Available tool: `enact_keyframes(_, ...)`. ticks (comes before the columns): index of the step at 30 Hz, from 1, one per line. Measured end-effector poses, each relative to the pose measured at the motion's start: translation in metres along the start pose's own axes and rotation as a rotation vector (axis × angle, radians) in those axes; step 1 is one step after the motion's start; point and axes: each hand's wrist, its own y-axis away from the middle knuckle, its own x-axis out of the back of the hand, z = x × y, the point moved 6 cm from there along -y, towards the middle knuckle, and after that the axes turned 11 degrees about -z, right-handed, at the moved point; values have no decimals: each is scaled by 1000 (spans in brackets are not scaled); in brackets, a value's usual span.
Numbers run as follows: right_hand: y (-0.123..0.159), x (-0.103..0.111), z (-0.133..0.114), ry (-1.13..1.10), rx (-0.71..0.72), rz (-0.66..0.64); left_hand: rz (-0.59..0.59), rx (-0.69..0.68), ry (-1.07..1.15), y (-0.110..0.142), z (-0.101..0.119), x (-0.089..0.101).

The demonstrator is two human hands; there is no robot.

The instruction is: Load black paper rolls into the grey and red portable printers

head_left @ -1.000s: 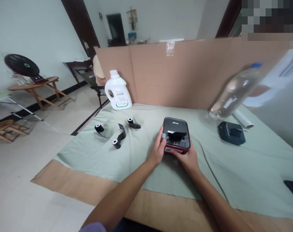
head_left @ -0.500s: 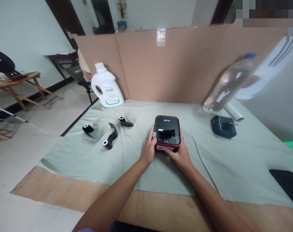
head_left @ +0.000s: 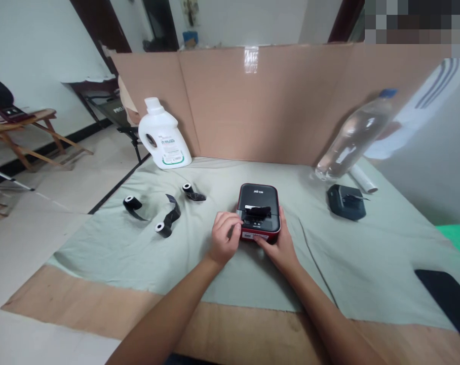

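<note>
Our right hand (head_left: 282, 248) grasps the near-right part of the black-and-red device (head_left: 258, 197), near the middle of the green cloth (head_left: 378, 268), apparently to steady it, while our left hand (head_left: 224, 239) bends its fingers at the left side, gripping or not we cannot tell.

Pale wall (head_left: 36, 35) rising on my left, light floor (head_left: 106, 170) spreading below it! I've a wooden table (head_left: 40, 116) far left, a dark chair (head_left: 110, 107) right of that, and a dark doorway (head_left: 159, 23) farther back!
</note>
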Motion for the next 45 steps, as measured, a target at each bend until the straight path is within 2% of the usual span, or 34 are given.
enact_keyframes(3, 0, 0, 0, 5, 8, -1, -3, -69, -16, -3, 6, 5)
enact_keyframes(10, 1, -3, 4, 2, 10, -33, -48, -12, -101, -5, -2, 0)
enact_keyframes(15, 2, -4, 4, -2, 17, -46, -30, 24, -83, -6, -9, -5)
enact_keyframes(23, 2, -4, 5, -36, -20, -49, -16, 4, -169, -11, -9, -11)
enact_keyframes(28, 2, -4, 6, -20, -29, -53, -44, 72, -142, -8, -16, -13)
enact_keyframes(31, 2, -3, 8, -9, -52, -37, -62, 55, -105, -3, -16, -12)
enact_keyframes(34, 2, -3, 8, 0, -72, -34, -35, 31, -34, 1, -13, -8)
enact_keyframes(37, 2, -2, 5, -12, -53, -52, -16, 92, 4, -1, -16, -5)
enact_keyframes(39, 1, -1, 1, -22, -27, -66, -67, 147, 29, -9, -21, -5)
enact_keyframes(43, 1, 2, -1, -21, -14, -79, -352, 210, 82, -38, -27, -11)
enact_keyframes(45, 1, 2, 0, -12, -8, -86, -452, 222, 110, -53, -26, -12)
